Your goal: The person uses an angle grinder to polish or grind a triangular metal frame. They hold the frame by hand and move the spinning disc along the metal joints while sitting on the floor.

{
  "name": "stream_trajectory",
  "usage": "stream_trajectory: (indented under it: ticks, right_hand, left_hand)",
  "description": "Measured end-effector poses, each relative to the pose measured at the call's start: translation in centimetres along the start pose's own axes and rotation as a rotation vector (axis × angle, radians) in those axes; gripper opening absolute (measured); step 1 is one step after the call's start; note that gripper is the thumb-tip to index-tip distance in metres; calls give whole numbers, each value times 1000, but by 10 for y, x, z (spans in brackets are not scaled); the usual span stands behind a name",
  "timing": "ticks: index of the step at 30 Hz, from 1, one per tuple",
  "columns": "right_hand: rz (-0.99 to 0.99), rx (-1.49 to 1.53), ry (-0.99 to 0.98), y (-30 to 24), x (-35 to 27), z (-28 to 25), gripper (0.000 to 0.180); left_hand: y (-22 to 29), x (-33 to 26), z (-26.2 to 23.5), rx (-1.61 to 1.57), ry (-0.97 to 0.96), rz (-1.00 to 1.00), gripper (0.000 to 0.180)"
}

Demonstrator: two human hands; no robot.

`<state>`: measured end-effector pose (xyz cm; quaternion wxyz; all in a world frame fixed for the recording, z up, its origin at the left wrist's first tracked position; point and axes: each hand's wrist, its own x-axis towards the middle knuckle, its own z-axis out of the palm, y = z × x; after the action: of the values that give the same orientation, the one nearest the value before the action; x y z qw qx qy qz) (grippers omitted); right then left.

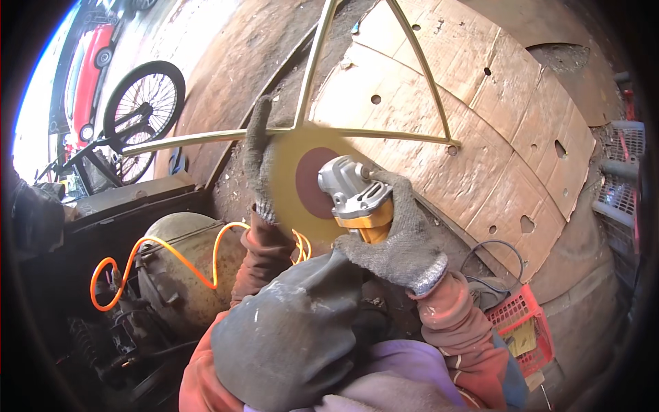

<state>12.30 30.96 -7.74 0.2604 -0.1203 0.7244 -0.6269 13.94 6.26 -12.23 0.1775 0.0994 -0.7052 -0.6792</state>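
My right hand (405, 240), in a grey knit glove, is closed round the yellow body of an angle grinder (353, 189) with a silver head. Its large, round yellowish disc (292, 178) has a dark red centre and a blurred rim, so it appears to be spinning. Beyond the disc lies a brass-coloured metal tube frame (199, 137) with several joined bars. My gloved left hand (257, 161) lies over the frame's long bar, left of the disc, and holds it. One finger points up past the bar; the disc covers part of this hand.
Flattened cardboard (439, 103) with holes lies on the ground under the frame. At the left are a bicycle wheel (144, 99), a rusty tank (182, 254) and a coiled orange hose (185, 257). A red plastic basket (522, 323) sits at the lower right. Farther off stands a red car (89, 82).
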Motion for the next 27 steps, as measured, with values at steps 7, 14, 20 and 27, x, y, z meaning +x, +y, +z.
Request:
stream_trajectory:
  ticks: [7,14,20,27]
  right_hand:
    - [-74,-58,65,16,-4,8,95]
    - [58,103,110,39,-15,-10,89]
    - [220,189,190,49,-27,-26,87]
    - [148,387,405,30,-62,-52,85]
  left_hand:
    - [-11,11,-12,-49,20,-51,64]
    - [18,28,24,55,213,-199,61]
    - [25,27,26,131,220,-198,63]
    - [8,29,20,656,11,163,86]
